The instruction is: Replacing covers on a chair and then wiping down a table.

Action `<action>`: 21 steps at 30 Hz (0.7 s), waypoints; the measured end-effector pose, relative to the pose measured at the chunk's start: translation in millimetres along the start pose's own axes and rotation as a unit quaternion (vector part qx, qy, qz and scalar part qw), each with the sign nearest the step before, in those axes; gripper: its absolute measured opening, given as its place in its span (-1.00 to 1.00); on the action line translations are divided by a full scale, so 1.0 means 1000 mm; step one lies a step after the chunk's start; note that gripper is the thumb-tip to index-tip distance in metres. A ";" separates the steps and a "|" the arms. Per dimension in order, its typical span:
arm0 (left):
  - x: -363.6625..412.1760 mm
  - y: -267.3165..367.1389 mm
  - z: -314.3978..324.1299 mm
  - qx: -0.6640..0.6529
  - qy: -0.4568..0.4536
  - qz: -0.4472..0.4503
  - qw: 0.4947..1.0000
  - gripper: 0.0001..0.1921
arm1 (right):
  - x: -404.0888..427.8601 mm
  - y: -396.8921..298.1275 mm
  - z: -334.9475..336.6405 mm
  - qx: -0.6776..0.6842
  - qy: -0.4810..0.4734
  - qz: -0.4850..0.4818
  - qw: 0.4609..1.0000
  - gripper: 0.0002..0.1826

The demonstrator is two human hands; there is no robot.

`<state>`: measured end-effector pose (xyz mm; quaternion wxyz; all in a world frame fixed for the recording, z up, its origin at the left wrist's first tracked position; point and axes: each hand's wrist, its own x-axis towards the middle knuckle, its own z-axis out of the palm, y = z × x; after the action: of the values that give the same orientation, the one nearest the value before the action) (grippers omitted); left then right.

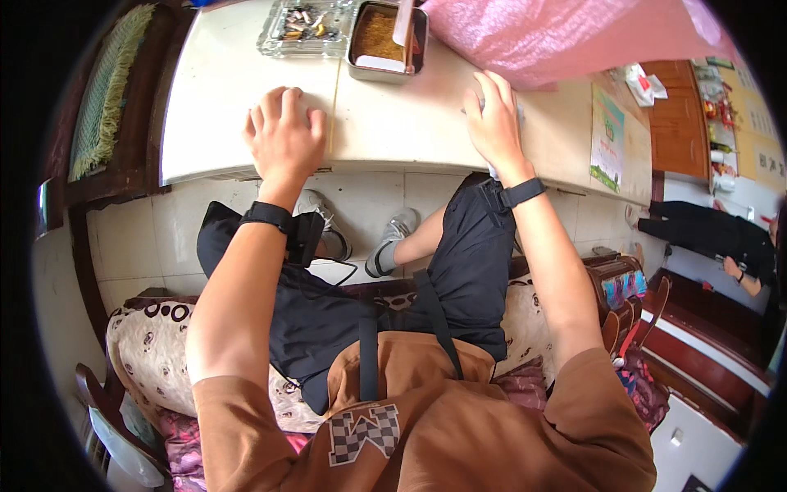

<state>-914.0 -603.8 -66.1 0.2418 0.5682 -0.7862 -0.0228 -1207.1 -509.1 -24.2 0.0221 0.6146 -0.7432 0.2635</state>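
My left hand (286, 132) rests palm down on the cream table (399, 123), its fingers loosely curled; whether anything lies beneath it is hidden. Farther right, my right hand (495, 117) lies on the tabletop near its front edge. A small grey piece shows between its thumb and fingers and something pale at its outer side, both mostly covered by the hand. Beyond my hands stand a glass ashtray (270, 43) with cigarette butts and, beside it, an open metal tin (381, 75) of shredded brown material that looks like tobacco. Pink plastic sheeting (522, 37) lies right of the tin.
A printed leaflet (607, 138) lies at the table's right end. I sit on a patterned, cushioned seat (147, 350), legs under the table edge. A green fringed mat (107, 92) covers furniture at left. Another person (725, 240) in dark clothes is at far right, near a wooden cabinet (679, 123).
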 end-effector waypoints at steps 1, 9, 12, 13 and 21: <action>0.001 0.001 0.000 -0.005 -0.002 0.009 1.000 -0.60 | -0.017 0.013 -0.004 -0.072 0.015 -0.020 0.997 -0.58; 0.001 -0.005 0.003 0.014 -0.024 0.014 1.000 -0.59 | -0.069 0.080 -0.022 -0.108 -0.078 -0.045 0.990 -0.51; 0.001 -0.003 0.010 0.018 -0.028 0.002 0.999 -0.59 | -0.076 0.148 -0.047 -0.143 -0.028 0.054 0.988 -0.52; -0.001 -0.001 0.009 0.007 -0.034 -0.001 0.999 -0.59 | -0.082 0.168 -0.059 -0.174 -0.017 0.072 0.982 -0.52; 0.001 0.008 0.001 0.011 -0.022 0.029 0.999 -0.62 | -0.075 0.132 -0.030 -0.019 0.048 0.147 0.988 -0.66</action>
<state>-922.3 -602.3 -64.2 0.2189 0.5474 -0.8075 -0.0195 -1320.0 -415.0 -72.9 0.0304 0.4843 -0.8287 0.2789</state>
